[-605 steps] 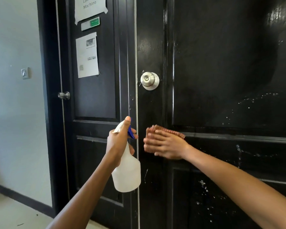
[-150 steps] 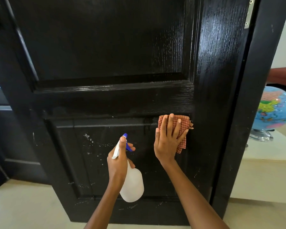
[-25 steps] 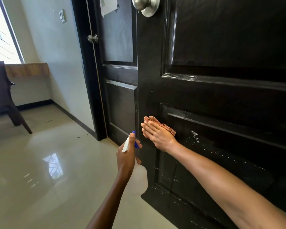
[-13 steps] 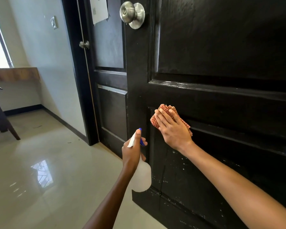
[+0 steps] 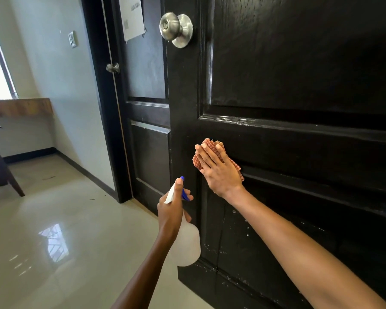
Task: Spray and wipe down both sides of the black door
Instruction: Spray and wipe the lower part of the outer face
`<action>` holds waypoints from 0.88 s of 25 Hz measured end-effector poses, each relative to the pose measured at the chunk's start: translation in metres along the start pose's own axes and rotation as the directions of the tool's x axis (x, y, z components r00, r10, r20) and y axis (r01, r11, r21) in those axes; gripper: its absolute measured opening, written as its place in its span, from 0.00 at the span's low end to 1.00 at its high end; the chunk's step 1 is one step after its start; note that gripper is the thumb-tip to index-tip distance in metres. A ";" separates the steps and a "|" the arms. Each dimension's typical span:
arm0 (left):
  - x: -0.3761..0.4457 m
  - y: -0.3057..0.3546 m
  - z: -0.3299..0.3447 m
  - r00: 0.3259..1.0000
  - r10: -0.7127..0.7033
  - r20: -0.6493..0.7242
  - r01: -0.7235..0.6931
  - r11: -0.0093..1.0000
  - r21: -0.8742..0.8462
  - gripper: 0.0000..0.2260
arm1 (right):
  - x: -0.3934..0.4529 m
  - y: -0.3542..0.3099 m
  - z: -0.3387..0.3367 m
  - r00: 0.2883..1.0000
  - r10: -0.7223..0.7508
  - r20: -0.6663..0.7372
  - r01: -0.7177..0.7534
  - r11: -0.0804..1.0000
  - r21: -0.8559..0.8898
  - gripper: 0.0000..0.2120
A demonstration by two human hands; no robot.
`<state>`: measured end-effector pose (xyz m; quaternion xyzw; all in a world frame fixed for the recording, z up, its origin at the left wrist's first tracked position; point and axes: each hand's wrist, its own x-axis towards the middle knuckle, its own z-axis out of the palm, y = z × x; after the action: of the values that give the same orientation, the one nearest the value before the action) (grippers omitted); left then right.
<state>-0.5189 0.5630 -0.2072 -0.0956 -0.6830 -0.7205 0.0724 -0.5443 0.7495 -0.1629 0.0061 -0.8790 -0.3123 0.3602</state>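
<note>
spray bottle (image 5: 184, 244) upright, nozzle toward black door (image 5: 288, 70)

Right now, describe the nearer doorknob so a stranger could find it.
Start at the big black door being wiped. Near its left edge, above the right hand pressing the checked cloth, sits a round brushed-metal doorknob. It looks larger than the knob on the farther door.

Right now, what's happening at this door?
A person is cleaning the black door. The right hand presses a checked cloth flat against it, below the knob. The left hand grips a spray bottle. White droplets speckle the lower panel, not yet wiped.
</note>
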 end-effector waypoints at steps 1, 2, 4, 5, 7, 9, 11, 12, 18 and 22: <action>-0.002 0.000 0.003 1.000 -0.006 0.004 0.006 1.000 -0.008 0.23 | -0.008 0.004 -0.002 1.000 0.005 0.000 -0.005 1.000 0.019 0.32; -0.004 0.000 0.006 1.000 -0.005 0.014 0.005 1.000 -0.019 0.22 | -0.017 0.009 -0.003 1.000 0.016 -0.008 -0.016 0.999 0.034 0.31; -0.007 0.004 0.013 0.999 -0.001 0.036 0.002 1.000 -0.030 0.22 | -0.036 0.019 -0.004 0.999 0.039 -0.016 -0.037 0.997 0.061 0.31; -0.008 0.007 0.015 0.999 0.002 0.046 0.000 0.999 -0.036 0.21 | -0.044 0.023 -0.006 0.999 0.044 -0.011 -0.043 0.997 0.064 0.31; -0.008 0.010 0.018 0.998 0.013 0.055 -0.010 0.999 -0.039 0.21 | -0.047 0.027 -0.007 0.999 0.044 -0.006 -0.043 0.998 0.046 0.30; -0.007 0.010 0.015 0.998 0.024 0.058 -0.022 0.999 -0.034 0.21 | -0.035 0.022 -0.007 1.000 0.026 0.000 -0.026 1.000 0.015 0.30; -0.003 0.010 0.009 0.998 0.038 0.056 -0.036 0.999 -0.036 0.21 | -0.014 0.012 -0.008 1.000 -0.018 0.014 0.019 0.999 -0.033 0.30; -0.001 0.011 0.005 0.998 0.041 0.049 -0.039 0.999 -0.038 0.21 | 0.000 0.008 -0.007 0.999 -0.049 0.019 0.050 0.997 -0.061 0.31; 0.011 0.024 -0.011 0.997 0.082 0.005 -0.081 0.995 -0.065 0.27 | 0.133 0.013 -0.036 0.997 -0.072 -0.010 0.068 0.972 -0.224 0.32; 0.010 0.023 -0.015 0.998 0.067 -0.002 -0.067 0.996 -0.059 0.26 | 0.106 -0.005 -0.024 0.981 -0.182 0.072 0.195 0.941 -0.275 0.32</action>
<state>-0.5233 0.5467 -0.1829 -0.1204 -0.6578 -0.7376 0.0939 -0.6087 0.7078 -0.0857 0.0318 -0.8290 -0.4670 0.3060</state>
